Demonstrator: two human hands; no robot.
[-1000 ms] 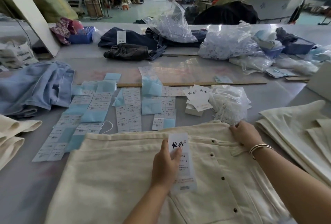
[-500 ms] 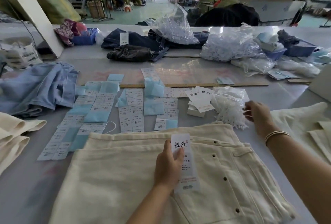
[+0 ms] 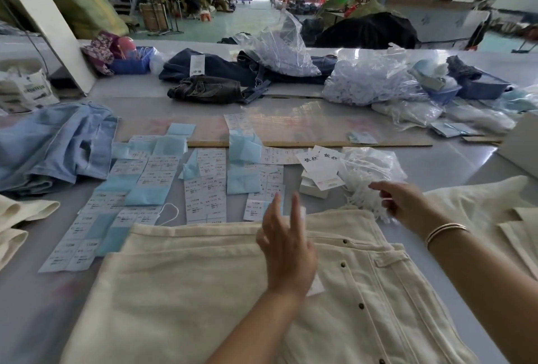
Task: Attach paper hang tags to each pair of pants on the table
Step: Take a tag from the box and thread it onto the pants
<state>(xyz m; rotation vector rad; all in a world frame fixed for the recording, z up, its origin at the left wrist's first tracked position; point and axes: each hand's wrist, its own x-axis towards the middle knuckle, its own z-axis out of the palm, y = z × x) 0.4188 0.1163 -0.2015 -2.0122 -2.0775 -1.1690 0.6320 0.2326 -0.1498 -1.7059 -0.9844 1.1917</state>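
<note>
Cream pants [image 3: 203, 291] lie flat in front of me, waistband toward the far side. My left hand [image 3: 286, 250] hovers over the waistband, blurred, fingers spread and raised. It keeps a white paper hang tag [image 3: 316, 288] under its palm, and only the tag's edges show. My right hand [image 3: 403, 202] reaches into a tuft of white strings [image 3: 361, 199] spilling from a clear bag. Blur hides whether it pinches a string. A small stack of printed hang tags [image 3: 318, 165] lies left of the bag.
Sheets of size stickers with blue backing [image 3: 145, 186] cover the table beyond the pants. Light blue jeans [image 3: 52, 145] lie at left, folded cream pants [image 3: 495, 212] at right and dark jeans [image 3: 209, 88] farther back. A wooden ruler [image 3: 320, 143] crosses the middle. Bags of fasteners [image 3: 366, 81] stand behind.
My right hand left the waistband and moved up into the string pile. My left hand lifted its fingers and shifted slightly up and right with the tag.
</note>
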